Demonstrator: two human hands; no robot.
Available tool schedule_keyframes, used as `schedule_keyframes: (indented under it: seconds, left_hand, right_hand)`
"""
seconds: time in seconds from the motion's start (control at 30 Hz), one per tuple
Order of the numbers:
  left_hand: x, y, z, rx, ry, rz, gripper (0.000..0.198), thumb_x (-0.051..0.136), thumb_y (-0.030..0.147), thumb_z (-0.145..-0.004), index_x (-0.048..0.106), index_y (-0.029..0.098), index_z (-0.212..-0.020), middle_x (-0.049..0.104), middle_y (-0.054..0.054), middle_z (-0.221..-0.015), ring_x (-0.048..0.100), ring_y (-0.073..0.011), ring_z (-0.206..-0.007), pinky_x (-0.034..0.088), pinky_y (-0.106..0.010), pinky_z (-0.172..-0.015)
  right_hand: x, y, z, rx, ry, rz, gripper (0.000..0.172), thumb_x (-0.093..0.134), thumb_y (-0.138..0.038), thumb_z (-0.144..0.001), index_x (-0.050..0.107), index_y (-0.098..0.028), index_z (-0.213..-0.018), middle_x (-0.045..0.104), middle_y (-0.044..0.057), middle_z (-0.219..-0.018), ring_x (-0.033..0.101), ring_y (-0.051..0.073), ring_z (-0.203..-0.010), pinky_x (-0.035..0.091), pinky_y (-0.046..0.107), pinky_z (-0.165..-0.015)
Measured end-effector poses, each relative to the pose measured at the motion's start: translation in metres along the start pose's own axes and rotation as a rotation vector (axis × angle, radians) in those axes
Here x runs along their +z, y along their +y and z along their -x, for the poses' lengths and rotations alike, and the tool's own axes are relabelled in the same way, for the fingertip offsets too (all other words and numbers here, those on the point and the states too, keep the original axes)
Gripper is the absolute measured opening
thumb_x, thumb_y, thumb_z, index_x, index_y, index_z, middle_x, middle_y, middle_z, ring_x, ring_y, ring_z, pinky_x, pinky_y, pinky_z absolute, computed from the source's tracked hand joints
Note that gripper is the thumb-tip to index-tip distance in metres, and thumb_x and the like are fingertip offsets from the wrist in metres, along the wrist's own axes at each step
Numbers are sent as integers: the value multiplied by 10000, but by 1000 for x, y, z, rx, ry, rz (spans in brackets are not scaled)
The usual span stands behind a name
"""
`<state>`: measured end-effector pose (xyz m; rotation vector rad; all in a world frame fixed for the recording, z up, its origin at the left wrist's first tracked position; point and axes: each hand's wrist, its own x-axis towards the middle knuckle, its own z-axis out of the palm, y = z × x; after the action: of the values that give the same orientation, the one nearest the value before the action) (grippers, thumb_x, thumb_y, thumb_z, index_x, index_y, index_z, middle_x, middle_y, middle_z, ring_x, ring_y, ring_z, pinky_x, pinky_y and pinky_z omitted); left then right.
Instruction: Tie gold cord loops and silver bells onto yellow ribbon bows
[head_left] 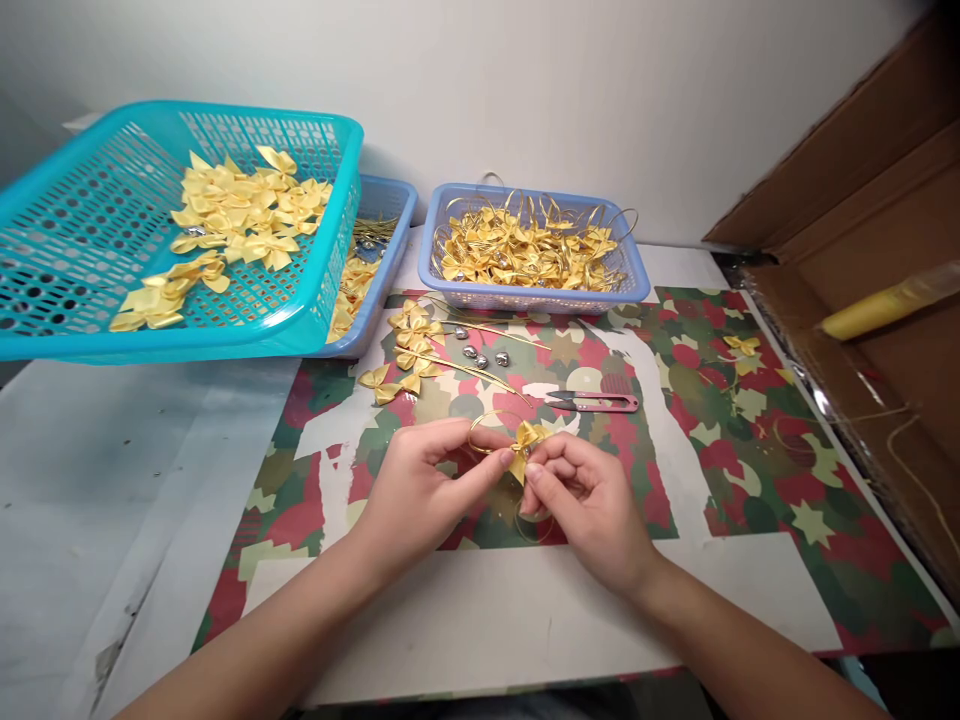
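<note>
A yellow ribbon bow (527, 437) is pinched between both hands above the patterned mat. My left hand (442, 480) grips its left side with thumb and forefinger, and a gold cord (487, 416) loops up over those fingers. On the right side of the bow, my right hand (581, 495) is closed, thumb and fingers pressed together. More thin cord hangs below the bow. Just beyond the hands lie several small silver bells (481, 360), loose gold cords (480, 372) and several yellow bows (412, 340). Thread snips (596, 401) with pinkish handles rest on the mat.
A turquoise basket (346, 220) of yellow bows sits at the left, partly over a blue basket (390, 255). Another blue basket (536, 296) holds corded bows at the back. At right stands a cardboard box (862, 230); a stray bow (741, 345) lies near it.
</note>
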<state>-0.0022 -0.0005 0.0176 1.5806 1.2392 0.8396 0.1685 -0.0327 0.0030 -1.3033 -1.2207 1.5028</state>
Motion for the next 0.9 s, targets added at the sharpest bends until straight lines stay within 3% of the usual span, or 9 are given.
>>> schedule_keyframes:
  seconds: [0.5,0.9]
  left_hand:
    - [2,-4,2,201,68,-188,111,621,185,-831,673,169,-733,709,-4,-683,614,-125,-608,475,-229,-586]
    - [6,-9,4,493,189,-380,176,565,142,-846,567,187,-676,596,2,-598,511,-111,-551,424,-228,-538]
  right_hand:
    - [3,0,0,16,11,-54,200,584,-348,-876,530,-192,-762,628,-13,-571,544,109,-524,433,222,-496]
    - [8,3,0,59,-16,-219,242,616,-386,-870,535,-186,-762,621,-28,-563,564,92,-528,480,214,-546]
